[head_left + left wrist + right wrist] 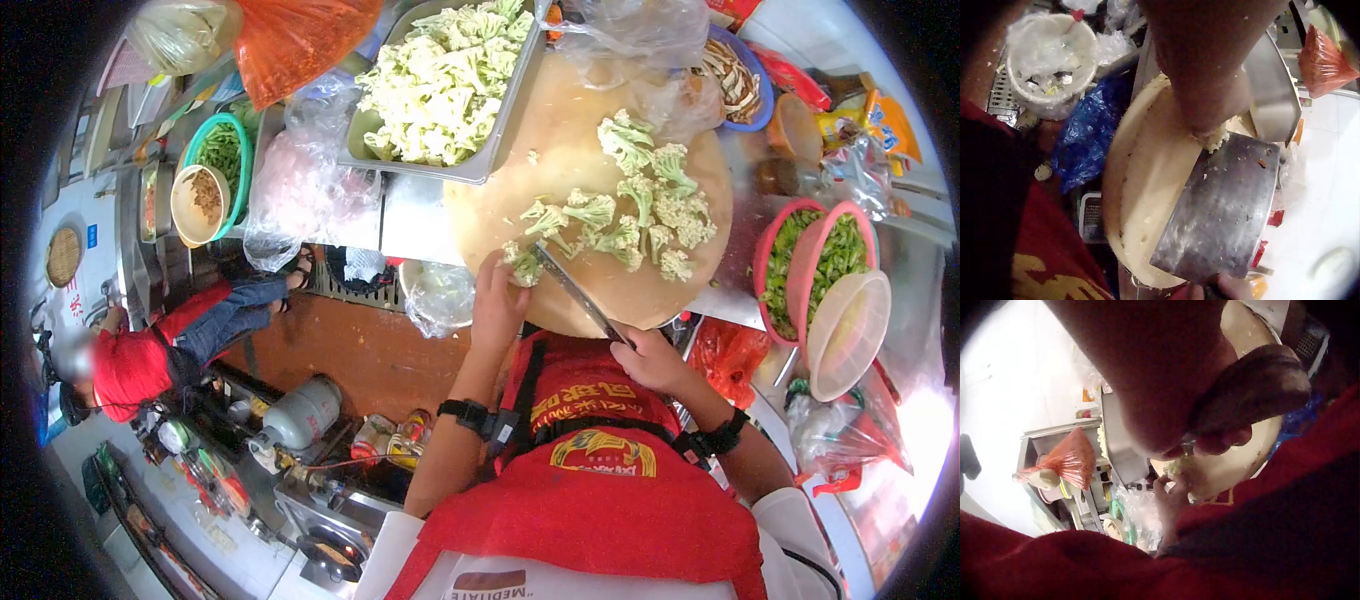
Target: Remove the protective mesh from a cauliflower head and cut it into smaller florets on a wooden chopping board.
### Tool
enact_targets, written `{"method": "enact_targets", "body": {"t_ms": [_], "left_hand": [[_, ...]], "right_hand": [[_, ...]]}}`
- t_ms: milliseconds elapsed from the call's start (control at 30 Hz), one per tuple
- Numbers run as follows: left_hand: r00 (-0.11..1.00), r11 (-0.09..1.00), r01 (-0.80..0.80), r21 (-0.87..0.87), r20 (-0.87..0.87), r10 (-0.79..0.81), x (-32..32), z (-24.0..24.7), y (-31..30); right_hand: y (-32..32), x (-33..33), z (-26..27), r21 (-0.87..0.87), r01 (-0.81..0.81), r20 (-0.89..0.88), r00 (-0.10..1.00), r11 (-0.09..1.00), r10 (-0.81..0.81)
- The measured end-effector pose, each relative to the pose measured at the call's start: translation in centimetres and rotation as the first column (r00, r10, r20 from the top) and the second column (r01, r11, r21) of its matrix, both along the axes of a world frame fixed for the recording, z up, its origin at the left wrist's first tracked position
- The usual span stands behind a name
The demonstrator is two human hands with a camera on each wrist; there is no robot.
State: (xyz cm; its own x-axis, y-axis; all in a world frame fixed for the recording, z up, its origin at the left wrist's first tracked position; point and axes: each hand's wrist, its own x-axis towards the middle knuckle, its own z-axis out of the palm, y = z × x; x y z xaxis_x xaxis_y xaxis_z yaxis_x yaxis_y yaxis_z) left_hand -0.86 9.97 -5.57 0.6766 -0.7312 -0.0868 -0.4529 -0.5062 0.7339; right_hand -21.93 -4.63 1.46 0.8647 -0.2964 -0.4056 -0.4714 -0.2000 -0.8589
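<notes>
In the head view my left hand (497, 305) pinches a cauliflower floret (522, 264) at the near left of a round wooden chopping board (485, 220). My right hand (650, 358) grips the handle of a cleaver (576, 290), whose blade slants up to that floret. The left wrist view shows the broad blade of the cleaver (1216, 203) beside the held floret. The handle end (1260, 387) sticks out of my right fist in the right wrist view. Several cut florets (640, 205) lie on the board's right half.
A metal tray (495, 150) heaped with cauliflower overlaps the board's far left. Pink baskets of green vegetables (795, 260) stand at right, a purple bowl (765, 100) behind. A lined bin (440, 297) sits below the counter. Another person (150, 360) is at far left.
</notes>
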Motion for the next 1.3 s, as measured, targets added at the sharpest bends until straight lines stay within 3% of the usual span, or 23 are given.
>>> {"method": "enact_targets", "body": {"t_ms": [100,200,233,267,300,333,433,533,633,700,733,767,800,833,933,1033,1200,1300], "left_hand": [[0.996,0.999,0.042,0.019,-0.078,-0.040,0.4,-0.1,0.3],[0.992,0.999,0.035,-0.009,0.121,-0.034,0.6,0.4,-0.2],[0.985,0.993,-0.115,-0.005,-0.130,0.113,0.8,1.0,-0.4],[0.894,0.966,-0.257,0.036,-0.371,0.252,0.9,1.5,-0.6],[0.725,0.918,-0.381,0.111,-0.580,0.371,1.1,1.9,-0.9],[0.603,0.870,-0.482,-0.104,-0.760,0.243,1.6,0.8,-0.7],[0.261,0.856,-0.503,0.117,-0.924,0.280,2.6,1.7,-0.9],[0.233,0.910,-0.337,0.243,-0.915,0.331,3.0,1.5,-1.8],[0.257,0.928,-0.101,0.359,-0.891,0.373,2.9,0.9,-1.5],[0.641,0.897,0.023,0.442,-0.694,0.326,3.1,1.1,-1.0],[0.803,0.913,0.005,0.409,-0.546,0.240,2.9,1.4,-1.0],[0.925,0.918,-0.020,0.397,-0.341,0.167,2.7,1.7,-0.9],[0.990,0.959,-0.075,0.272,-0.093,0.103,1.8,2.2,-1.0],[0.983,0.987,-0.092,0.132,0.169,0.069,1.2,2.4,-1.2],[0.990,0.994,0.108,-0.008,0.089,-0.107,1.0,1.3,-1.4],[0.987,0.998,-0.025,0.054,-0.155,0.033,-0.2,0.9,-1.7],[0.993,0.997,-0.071,0.032,-0.088,0.074,-1.3,0.4,-1.9],[0.990,0.995,-0.096,0.023,-0.106,0.098,-1.4,0.2,-1.9]], "right_hand": [[-0.6,1.8,0.7,0.102,-0.031,-0.257,0.965,0.994,0.057],[-0.6,2.6,-0.3,0.115,-0.029,-0.356,0.932,0.993,0.069],[-0.7,2.6,-0.6,0.114,-0.023,-0.323,0.945,0.993,0.059],[-0.9,2.2,-0.7,0.113,-0.016,-0.291,0.955,0.994,0.048],[-1.2,1.9,-0.9,0.108,-0.010,-0.259,0.965,0.994,0.038],[-1.4,1.7,-0.9,0.110,0.011,-0.243,0.970,0.994,0.016],[-1.5,0.5,-0.6,0.140,0.083,-0.259,0.965,0.987,-0.045],[-2.0,-0.7,-0.6,0.216,0.180,-0.318,0.942,0.960,-0.105],[-2.1,-1.1,0.0,0.282,0.215,-0.248,0.958,0.935,-0.145],[-2.3,-1.0,0.9,0.270,0.190,-0.229,0.965,0.944,-0.129],[-2.2,-0.8,1.3,0.268,0.191,-0.223,0.966,0.944,-0.132],[-2.1,-0.7,1.8,0.266,0.194,-0.218,0.966,0.944,-0.137],[-2.0,-0.4,2.4,0.263,0.197,-0.214,0.967,0.944,-0.142],[-2.1,-0.1,3.2,0.321,0.225,-0.260,0.955,0.920,-0.143],[-2.0,0.9,5.2,0.446,0.298,-0.372,0.919,0.844,-0.128],[-1.8,1.5,6.4,0.473,0.314,-0.422,0.901,0.823,-0.102],[-1.5,2.1,6.7,0.325,0.126,-0.366,0.930,0.937,0.001],[-0.7,1.9,5.2,0.200,0.086,-0.313,0.949,0.976,-0.019]]}}
